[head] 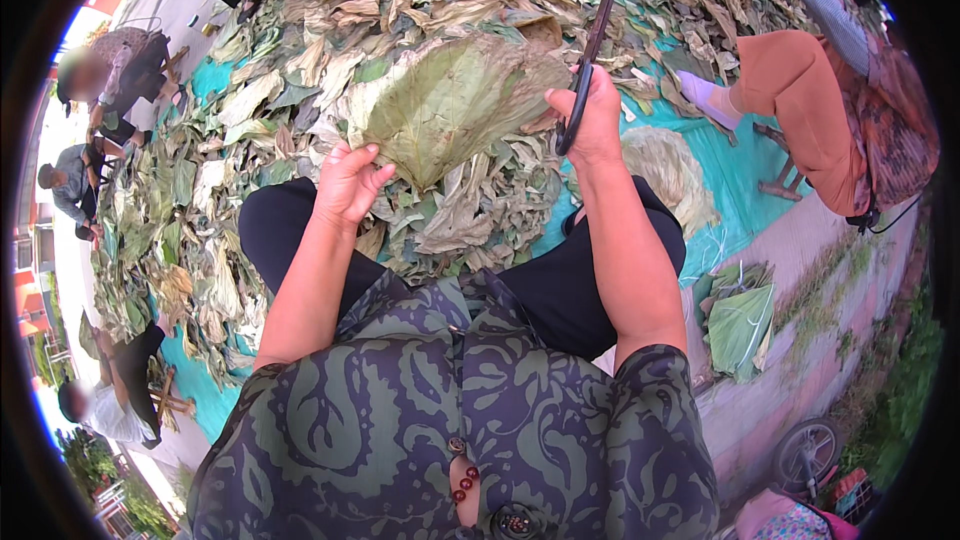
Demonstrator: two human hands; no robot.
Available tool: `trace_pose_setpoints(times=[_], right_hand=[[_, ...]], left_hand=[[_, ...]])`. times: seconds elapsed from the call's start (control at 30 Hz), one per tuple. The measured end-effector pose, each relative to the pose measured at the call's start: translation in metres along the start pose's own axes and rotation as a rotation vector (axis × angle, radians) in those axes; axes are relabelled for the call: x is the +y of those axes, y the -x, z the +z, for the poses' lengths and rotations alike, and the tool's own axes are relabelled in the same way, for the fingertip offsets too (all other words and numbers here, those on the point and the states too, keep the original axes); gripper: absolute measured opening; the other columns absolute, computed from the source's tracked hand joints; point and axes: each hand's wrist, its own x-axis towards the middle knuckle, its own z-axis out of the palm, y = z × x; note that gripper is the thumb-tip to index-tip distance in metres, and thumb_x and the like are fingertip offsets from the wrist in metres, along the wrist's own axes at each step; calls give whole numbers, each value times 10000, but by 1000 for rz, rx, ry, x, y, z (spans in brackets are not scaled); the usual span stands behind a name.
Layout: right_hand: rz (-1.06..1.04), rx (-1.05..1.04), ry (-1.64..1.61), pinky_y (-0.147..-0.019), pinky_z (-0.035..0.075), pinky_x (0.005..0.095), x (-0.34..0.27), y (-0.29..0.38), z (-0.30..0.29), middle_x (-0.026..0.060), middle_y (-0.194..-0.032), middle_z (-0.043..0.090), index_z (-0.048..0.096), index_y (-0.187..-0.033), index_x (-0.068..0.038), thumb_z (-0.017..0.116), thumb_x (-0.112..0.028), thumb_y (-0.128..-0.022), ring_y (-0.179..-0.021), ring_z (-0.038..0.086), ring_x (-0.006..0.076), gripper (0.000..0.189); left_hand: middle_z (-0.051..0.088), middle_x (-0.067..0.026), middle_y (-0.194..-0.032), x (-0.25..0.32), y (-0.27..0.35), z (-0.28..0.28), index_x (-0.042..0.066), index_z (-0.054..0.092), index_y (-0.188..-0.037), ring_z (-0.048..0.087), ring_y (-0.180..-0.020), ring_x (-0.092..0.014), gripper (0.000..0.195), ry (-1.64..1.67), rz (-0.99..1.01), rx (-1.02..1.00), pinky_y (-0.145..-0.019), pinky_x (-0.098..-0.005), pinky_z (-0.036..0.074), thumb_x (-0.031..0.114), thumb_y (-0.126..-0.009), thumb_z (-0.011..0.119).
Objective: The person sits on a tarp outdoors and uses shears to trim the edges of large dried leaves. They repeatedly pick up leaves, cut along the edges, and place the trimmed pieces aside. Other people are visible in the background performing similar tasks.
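Note:
A large dried lotus leaf [450, 101], pale green with fan-like veins, is spread in front of me above my lap. My left hand [349, 184] pinches its left edge between thumb and fingers. At its right side, my right hand [592, 116] grips the leaf's edge and also holds a pair of dark scissors [596, 37]. The scissors' blades look closed and point up and away; a black handle loop lies over the fingers. Below the leaf, between my knees, is a heap of crumpled leaf pieces [487, 214].
Dried leaves [322, 37] cover a teal tarp [742, 187]. A flattened pale leaf stack [667, 172] lies by my right knee, a tied leaf bundle [739, 326] on the pavement. A person in orange trousers [795, 90] sits at right; several people sit at left. A wheel [808, 457] stands lower right.

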Motion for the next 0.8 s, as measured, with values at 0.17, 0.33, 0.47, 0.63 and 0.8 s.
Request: trace_pose_setpoints(times=[0.17,0.33,0.47,0.63,0.8], right_hand=[[33,11,42,-456,476,253,-8,7,6,19,-707,500,458,-907,1,610,52,-620,-536,509,102,328],[44,18,98,-451,484,238,-3,4,4,28,-681,508,466,-885,5,591,65,-620,-501,513,105,299],[74,37,72,-435,487,236,1,3,3,26,-675,509,478,-825,-2,590,74,-621,-478,514,105,245],[165,28,38,-421,500,254,10,-2,-4,25,-642,500,465,-765,-32,593,74,-633,-461,514,121,212],[249,46,73,-427,503,265,13,0,-3,37,-644,511,464,-764,-37,592,64,-632,-457,513,136,210]], left_hand=[[590,-89,-1018,5,6,7,22,503,-1031,611,-875,-191,237,-11,31,14,-712,-371,574,-41,-811,564],[616,-54,-950,6,8,14,45,543,-1022,616,-864,-180,206,-63,121,70,-713,-397,565,5,-825,590],[633,-34,-893,9,11,19,69,591,-971,628,-846,-183,146,-79,210,111,-712,-416,568,21,-833,588],[638,-45,-958,17,18,31,82,582,-1007,639,-857,-194,169,29,183,40,-705,-428,574,43,-842,586],[628,-47,-1005,18,19,37,91,569,-1049,627,-896,-207,183,10,215,90,-709,-432,568,118,-868,578]])
